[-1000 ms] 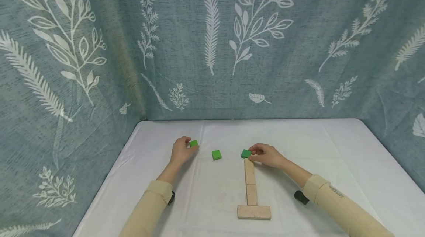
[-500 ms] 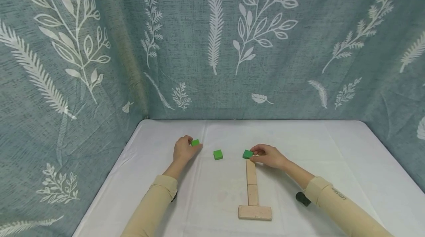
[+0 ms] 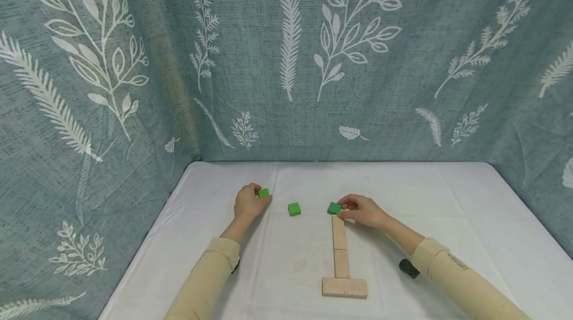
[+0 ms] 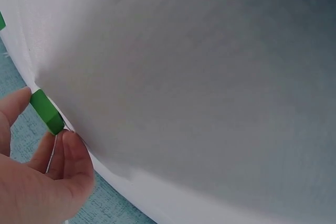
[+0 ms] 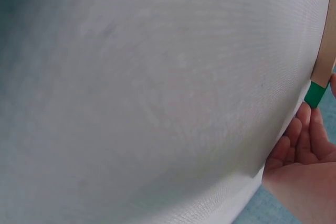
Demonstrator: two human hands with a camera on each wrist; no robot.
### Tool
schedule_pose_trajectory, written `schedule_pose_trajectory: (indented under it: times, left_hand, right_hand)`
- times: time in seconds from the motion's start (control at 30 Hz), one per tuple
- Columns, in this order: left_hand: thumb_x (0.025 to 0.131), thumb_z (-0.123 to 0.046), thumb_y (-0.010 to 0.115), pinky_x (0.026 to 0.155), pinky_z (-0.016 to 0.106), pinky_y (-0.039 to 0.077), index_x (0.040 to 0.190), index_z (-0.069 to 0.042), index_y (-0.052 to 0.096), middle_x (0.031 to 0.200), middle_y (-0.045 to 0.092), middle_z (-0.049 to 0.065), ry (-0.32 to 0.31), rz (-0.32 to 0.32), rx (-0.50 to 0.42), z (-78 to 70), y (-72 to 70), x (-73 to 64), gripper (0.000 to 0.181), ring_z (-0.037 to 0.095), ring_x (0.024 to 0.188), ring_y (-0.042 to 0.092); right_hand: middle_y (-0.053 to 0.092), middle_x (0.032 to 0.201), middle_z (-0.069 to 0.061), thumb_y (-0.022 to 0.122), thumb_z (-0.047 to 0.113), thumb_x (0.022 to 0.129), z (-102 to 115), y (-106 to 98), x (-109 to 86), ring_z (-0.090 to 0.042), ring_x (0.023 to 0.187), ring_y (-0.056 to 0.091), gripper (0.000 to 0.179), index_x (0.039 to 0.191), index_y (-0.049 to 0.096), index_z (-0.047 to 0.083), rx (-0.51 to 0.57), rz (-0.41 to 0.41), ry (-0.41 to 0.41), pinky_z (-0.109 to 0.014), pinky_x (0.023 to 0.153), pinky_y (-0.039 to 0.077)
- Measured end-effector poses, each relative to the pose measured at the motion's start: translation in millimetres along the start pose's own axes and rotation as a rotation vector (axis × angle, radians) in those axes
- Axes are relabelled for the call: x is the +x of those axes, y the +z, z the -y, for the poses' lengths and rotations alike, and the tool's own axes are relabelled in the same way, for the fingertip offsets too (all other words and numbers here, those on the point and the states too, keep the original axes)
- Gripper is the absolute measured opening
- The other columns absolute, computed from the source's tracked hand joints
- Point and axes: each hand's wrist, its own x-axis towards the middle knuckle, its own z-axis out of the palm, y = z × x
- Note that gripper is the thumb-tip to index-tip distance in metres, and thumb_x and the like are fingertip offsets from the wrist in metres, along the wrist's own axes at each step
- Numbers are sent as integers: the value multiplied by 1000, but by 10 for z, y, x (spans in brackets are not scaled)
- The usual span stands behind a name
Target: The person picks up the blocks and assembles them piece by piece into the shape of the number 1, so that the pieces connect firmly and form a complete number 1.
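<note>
My left hand (image 3: 250, 204) is at the far left of the table, pinching a small bright green block (image 3: 263, 193) between thumb and fingers. In the left wrist view the same block (image 4: 46, 111) lies between the thumb tip and the fingertips. My right hand (image 3: 363, 210) holds a darker green block (image 3: 333, 208) by its edges, at the far end of a row of wooden planks. Its green end (image 5: 315, 94) meets the wood in the right wrist view. Between the hands lies another bright green block (image 3: 294, 209), untouched.
Two planks, the far one (image 3: 338, 233) and the near one (image 3: 341, 263), form a line toward me. A third plank (image 3: 344, 287) lies crosswise at its near end. Patterned curtains (image 3: 286, 126) hang behind and beside the white-covered table (image 3: 403, 180).
The head view has shifted slightly. My left forearm has swung a little to the right, while both hands keep their holds and the blocks stay about where they were.
</note>
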Motion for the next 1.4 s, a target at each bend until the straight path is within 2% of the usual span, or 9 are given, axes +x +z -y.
schedule_pose_trajectory:
  times: [0.27,0.53,0.8,1.17,1.4]
  left_hand:
    - [83,-21,75,77,43,49,112,4,65,95,61,15,18,3,-18,-2,-15,-23,40,28,87,59]
    - [82,-20,76,82,42,50,113,4,65,105,64,18,27,22,-79,-31,-25,-60,40,31,96,63]
    - [82,-18,78,79,40,51,110,4,66,102,65,17,50,30,-132,-71,-24,-122,38,29,93,63]
    - [83,-19,77,78,37,53,113,1,66,106,66,15,17,73,-218,-87,-40,-210,38,28,97,63]
    - [82,-18,78,75,36,53,111,1,67,105,67,15,39,83,-272,-130,-46,-278,37,28,95,64]
  right_hand:
    - [62,99,-4,70,24,90,-8,-1,1,-16,88,54,37,118,63,0,-9,3,2,-30,74,46]
    - [62,100,-4,70,25,90,-20,0,8,-17,91,56,38,118,63,0,-18,2,-3,-33,77,47]
    - [61,99,-3,70,25,90,-24,10,7,-17,89,55,38,118,63,0,-14,0,-7,-32,75,46]
    - [62,99,-4,70,25,90,-42,9,13,-15,88,55,38,118,63,0,-13,1,-14,-30,74,46]
    - [61,99,-3,70,25,90,-41,15,18,-16,88,54,37,118,63,1,-3,-3,0,-32,76,46]
